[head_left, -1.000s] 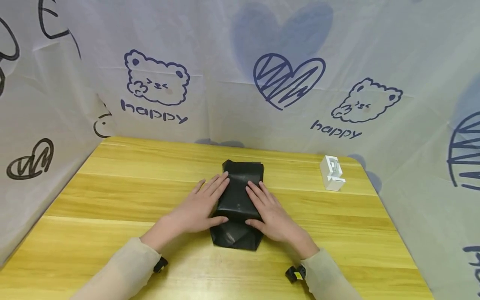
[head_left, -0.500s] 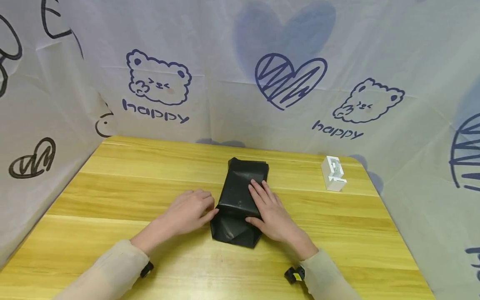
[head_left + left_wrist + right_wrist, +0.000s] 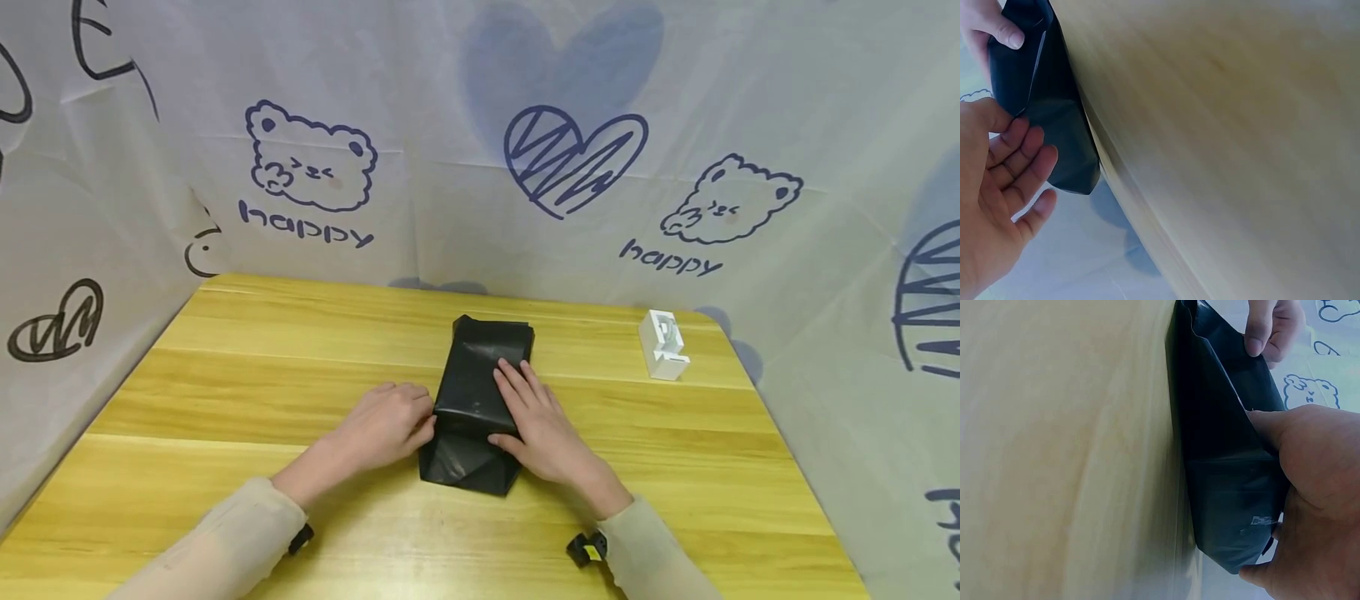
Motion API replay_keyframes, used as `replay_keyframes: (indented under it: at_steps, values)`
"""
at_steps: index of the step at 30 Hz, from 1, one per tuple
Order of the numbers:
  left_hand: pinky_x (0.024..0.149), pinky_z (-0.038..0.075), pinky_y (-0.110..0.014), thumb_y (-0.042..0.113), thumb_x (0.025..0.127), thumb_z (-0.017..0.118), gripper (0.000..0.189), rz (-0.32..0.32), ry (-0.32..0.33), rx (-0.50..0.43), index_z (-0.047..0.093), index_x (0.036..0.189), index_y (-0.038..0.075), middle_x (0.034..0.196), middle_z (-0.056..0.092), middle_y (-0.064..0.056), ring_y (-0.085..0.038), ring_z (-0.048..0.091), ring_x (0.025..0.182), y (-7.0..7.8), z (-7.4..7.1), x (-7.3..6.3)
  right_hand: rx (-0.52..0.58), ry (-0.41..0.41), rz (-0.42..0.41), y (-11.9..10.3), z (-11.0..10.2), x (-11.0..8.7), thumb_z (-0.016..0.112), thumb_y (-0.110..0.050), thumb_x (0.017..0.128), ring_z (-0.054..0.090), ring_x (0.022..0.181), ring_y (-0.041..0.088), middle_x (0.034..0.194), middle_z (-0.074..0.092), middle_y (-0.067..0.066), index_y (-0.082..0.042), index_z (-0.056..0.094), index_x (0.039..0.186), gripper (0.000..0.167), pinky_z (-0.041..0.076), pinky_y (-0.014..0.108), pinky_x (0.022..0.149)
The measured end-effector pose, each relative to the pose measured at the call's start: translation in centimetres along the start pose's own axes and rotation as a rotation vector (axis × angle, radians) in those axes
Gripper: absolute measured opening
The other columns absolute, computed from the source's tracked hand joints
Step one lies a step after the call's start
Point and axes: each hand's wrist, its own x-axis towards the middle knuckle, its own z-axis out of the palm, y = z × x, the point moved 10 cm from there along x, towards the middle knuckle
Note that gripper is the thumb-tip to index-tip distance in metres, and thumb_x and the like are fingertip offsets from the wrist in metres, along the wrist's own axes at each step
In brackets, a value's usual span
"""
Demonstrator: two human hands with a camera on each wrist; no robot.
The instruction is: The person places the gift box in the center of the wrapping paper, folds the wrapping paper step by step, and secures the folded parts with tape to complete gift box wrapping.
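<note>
A black folded bag (image 3: pixel 476 379) with a slight sheen lies lengthwise on the table, a flap spread at its near end. At its left edge, near the fold, my left hand (image 3: pixel 386 423) pinches the material; the left wrist view shows thumb and forefinger together on the bag's edge (image 3: pixel 1060 128), the other fingers loosely bent. My right hand (image 3: pixel 551 437) rests on the right side with fingers extended over the top. Seen from the right wrist, the bag (image 3: pixel 1222 425) has a raised edge, and the right thumb (image 3: pixel 1266 425) lies against it. Its contents are hidden.
A small white open box (image 3: pixel 663 346) stands at the far right of the wooden table (image 3: pixel 262 375). White cloth (image 3: pixel 442 208) with drawn bears and hearts hangs behind and at both sides. Black wrist cameras (image 3: pixel 587 550) sit by the sleeves.
My left hand has gone from lying flat on the bag to pinching its left edge, lower down. The bag has tilted slightly, its far end shifting right. My right hand stays put.
</note>
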Motion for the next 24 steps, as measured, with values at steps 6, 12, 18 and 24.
replay_keyframes:
  at_steps: [6, 12, 18, 24]
  values:
    - [0.064, 0.035, -0.029, 0.026, 0.093, 0.075, 0.034, 0.012, -0.039, 0.026, 0.05, 0.07, 0.021, 0.071, 0.048, 0.009, -0.013, 0.049, 0.067, 0.2, 0.4, -0.2, 0.01, 0.003, 0.0, 0.0, 0.0, 0.0, 0.068, -0.038, 0.102, -0.003, 0.161, 0.032, 0.176, 0.004, 0.004, -0.011, 0.012, 0.168, 0.091, 0.019, 0.065, 0.123]
    - [0.064, 0.038, -0.029, 0.022, 0.093, 0.074, 0.027, 0.039, -0.05, 0.042, 0.055, 0.075, 0.017, 0.075, 0.055, 0.005, -0.016, 0.054, 0.07, 0.5, 0.5, -0.4, 0.007, -0.003, -0.003, 0.0, 0.2, 0.0, 0.068, -0.039, 0.102, -0.003, 0.161, 0.031, 0.176, 0.004, 0.003, -0.011, 0.012, 0.168, 0.091, 0.019, 0.064, 0.124]
    - [0.062, 0.035, -0.029, 0.029, 0.092, 0.078, 0.035, 0.029, -0.101, 0.023, 0.052, 0.071, 0.02, 0.071, 0.051, 0.008, -0.013, 0.051, 0.067, 0.5, 0.9, -0.6, 0.021, -0.009, 0.006, 0.1, 0.1, 0.0, 0.067, -0.039, 0.103, -0.004, 0.161, 0.031, 0.176, 0.002, 0.003, -0.012, 0.011, 0.168, 0.09, 0.018, 0.065, 0.124]
    - [0.062, 0.039, -0.029, 0.026, 0.092, 0.078, 0.032, 0.031, -0.139, 0.001, 0.054, 0.072, 0.018, 0.072, 0.053, 0.008, -0.013, 0.053, 0.068, 0.6, 1.4, -0.8, 0.019, -0.006, 0.004, 0.0, 0.0, -0.1, 0.068, -0.038, 0.102, -0.004, 0.161, 0.031, 0.176, 0.003, 0.003, -0.011, 0.012, 0.168, 0.091, 0.019, 0.064, 0.124]
